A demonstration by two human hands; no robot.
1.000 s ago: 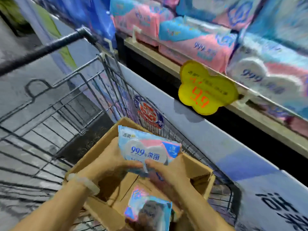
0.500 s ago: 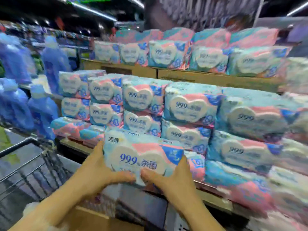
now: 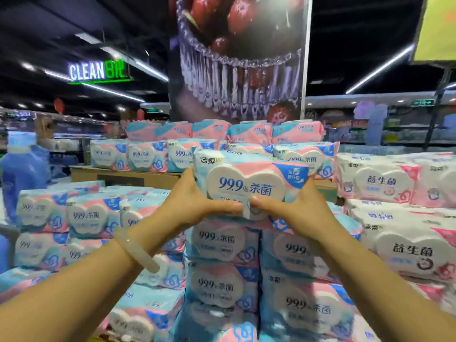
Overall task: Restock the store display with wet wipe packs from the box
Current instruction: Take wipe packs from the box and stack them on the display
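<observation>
Left hand [image 3: 195, 201] and right hand [image 3: 296, 206] both grip one wet wipe pack [image 3: 249, 178] — thumbs pressed on its front.

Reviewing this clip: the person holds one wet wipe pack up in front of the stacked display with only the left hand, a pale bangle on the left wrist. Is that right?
Not quite. The head view shows both hands on the wet wipe pack: the left hand and the right hand grip it from either side, thumbs meeting on its front. The rest holds: it is in front of the stacked display, and the pale bangle is on the left wrist.
</observation>
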